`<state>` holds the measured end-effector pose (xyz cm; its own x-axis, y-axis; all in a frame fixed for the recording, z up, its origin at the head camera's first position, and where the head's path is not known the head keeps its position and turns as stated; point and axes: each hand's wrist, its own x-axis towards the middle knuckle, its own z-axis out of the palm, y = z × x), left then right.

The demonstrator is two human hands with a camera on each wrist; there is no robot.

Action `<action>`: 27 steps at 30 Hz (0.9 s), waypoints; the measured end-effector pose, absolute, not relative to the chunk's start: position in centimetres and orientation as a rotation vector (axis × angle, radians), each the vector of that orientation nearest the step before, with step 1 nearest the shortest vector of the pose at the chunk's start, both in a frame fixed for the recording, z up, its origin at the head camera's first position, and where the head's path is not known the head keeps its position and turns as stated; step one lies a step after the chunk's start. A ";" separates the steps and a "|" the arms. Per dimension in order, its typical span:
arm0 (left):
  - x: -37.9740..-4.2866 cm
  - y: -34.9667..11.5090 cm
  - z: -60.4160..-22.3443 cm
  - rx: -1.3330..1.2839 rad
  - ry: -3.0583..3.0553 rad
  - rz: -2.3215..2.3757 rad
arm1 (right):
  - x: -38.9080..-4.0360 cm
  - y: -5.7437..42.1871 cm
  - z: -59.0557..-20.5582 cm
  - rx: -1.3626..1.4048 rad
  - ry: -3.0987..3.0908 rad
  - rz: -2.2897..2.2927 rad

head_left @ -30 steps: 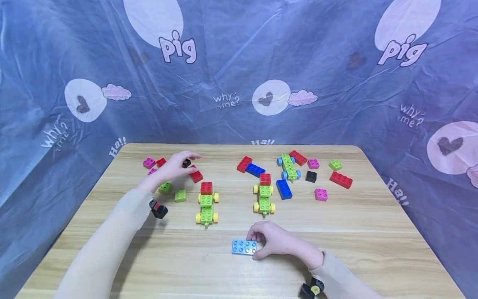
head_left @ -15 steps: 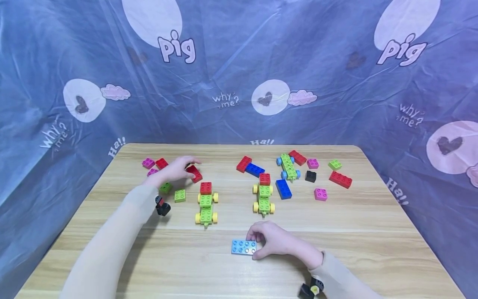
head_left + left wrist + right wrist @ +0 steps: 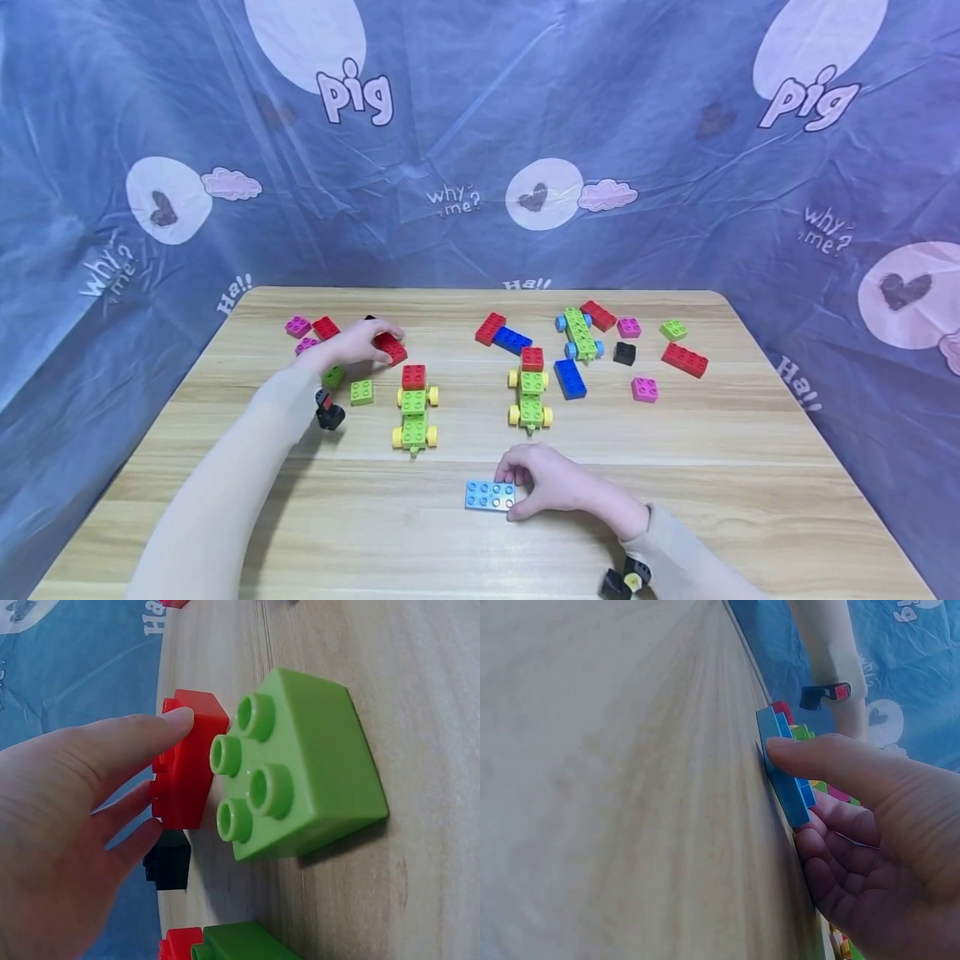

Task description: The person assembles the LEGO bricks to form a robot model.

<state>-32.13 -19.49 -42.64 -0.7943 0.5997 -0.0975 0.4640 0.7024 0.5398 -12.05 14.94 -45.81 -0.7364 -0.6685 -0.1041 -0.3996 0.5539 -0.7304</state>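
Note:
My left hand pinches a long red building brick at the back left of the table. In the left wrist view the thumb lies along one side of this red brick, with fingers at its other side. A light green brick sits nearer that camera. Toward the front, my right hand holds the right end of a flat light blue brick between thumb and fingers. The right wrist view shows the thumb pressed on the light blue brick, which is low at the tabletop.
Two green wheeled bases with yellow wheels, the left car and right car, each carry a red brick. A blue-wheeled base stands farther back. Loose bricks, including a blue brick and pink brick, lie around them.
My left hand has moved slightly right and down onto the red brick, and its fingers have closed around it. The right hand and the light blue brick have stayed in place.

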 end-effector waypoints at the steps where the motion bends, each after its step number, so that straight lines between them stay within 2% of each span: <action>1: -32.1 -19.5 -42.6 0.850 2.647 0.718 | -12.0 14.9 -45.8 -0.871 2.422 -1.001; 27: -32.1 -19.2 -42.6 0.862 2.667 0.648 | -12.0 15.0 -45.8 -0.860 2.410 -1.011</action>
